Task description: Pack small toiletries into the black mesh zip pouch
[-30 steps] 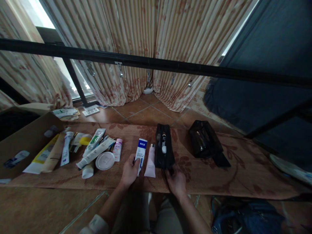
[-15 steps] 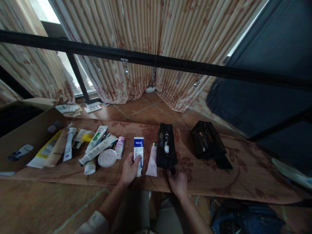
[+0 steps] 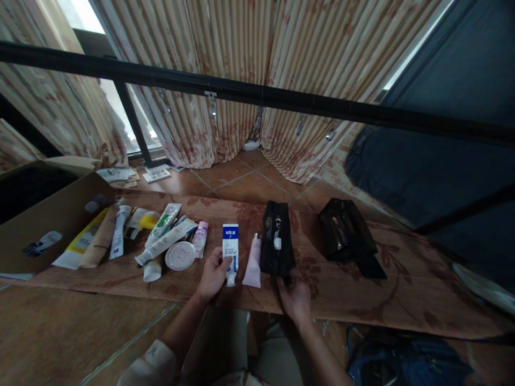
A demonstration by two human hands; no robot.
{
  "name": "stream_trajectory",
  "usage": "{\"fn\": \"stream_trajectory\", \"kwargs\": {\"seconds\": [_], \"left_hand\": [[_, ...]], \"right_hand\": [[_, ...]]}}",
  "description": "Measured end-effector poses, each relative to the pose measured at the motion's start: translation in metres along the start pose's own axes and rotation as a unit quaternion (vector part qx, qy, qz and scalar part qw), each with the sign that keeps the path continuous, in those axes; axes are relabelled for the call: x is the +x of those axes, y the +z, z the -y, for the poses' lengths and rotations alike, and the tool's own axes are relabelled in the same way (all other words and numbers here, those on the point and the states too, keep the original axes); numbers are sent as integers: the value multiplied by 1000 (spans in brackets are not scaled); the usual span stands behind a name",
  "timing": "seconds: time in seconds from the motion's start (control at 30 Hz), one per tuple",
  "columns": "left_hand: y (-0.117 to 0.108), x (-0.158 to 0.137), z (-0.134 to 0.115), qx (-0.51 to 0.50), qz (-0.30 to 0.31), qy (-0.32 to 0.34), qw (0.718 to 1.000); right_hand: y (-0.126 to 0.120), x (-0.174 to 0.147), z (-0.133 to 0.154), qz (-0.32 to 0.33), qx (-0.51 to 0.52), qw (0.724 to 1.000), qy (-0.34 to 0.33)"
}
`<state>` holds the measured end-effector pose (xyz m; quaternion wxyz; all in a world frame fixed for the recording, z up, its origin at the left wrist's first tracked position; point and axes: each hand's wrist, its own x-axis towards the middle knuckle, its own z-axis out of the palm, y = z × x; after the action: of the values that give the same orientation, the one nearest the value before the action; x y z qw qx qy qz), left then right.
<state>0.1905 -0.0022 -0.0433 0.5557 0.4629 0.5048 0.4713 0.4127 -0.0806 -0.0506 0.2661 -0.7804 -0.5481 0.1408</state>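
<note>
My left hand (image 3: 213, 274) grips a blue-and-white squeeze tube (image 3: 230, 244), its thumb lying across the front and the blue end pointing away from me. Just right of it a pale pink tube (image 3: 253, 262) with a shiny cap lies on the patterned cloth (image 3: 257, 303). Beside that is a black zip pouch (image 3: 277, 257) with a see-through top, a small white item showing through it. The fingers of my right hand (image 3: 295, 297) are closed at the pouch's near end, where a small dark tab shows; the fingertips are partly hidden.
Left of my hands lie several tubes (image 3: 169, 241), a round lidded tub (image 3: 180, 256) and a pink-and-white tube (image 3: 200, 239). A cardboard box (image 3: 80, 201) stands at far left. Another black pouch (image 3: 346, 230) lies to the right. A dark rail (image 3: 257, 95) crosses behind.
The view has shifted slightly, moving the scene a little right. Both hands keep their places, with the blue-and-white tube tilted a touch differently in my left hand.
</note>
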Motion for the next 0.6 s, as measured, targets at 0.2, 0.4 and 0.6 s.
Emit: {"fn": "stream_trajectory", "kwargs": {"seconds": [0.2,0.4,0.6], "left_hand": [[0,-1,-5,4,-4,-10,1000],[-2,-2,-6,36,-20,-3,999],[-5,-1,-1,51,-15,17,998]], "right_hand": [[0,0,-1,-1,1,1000,3],[2,0,-3,-8,-8,1000,-7],[0,0,0,-3,-3,1000,-4]]}}
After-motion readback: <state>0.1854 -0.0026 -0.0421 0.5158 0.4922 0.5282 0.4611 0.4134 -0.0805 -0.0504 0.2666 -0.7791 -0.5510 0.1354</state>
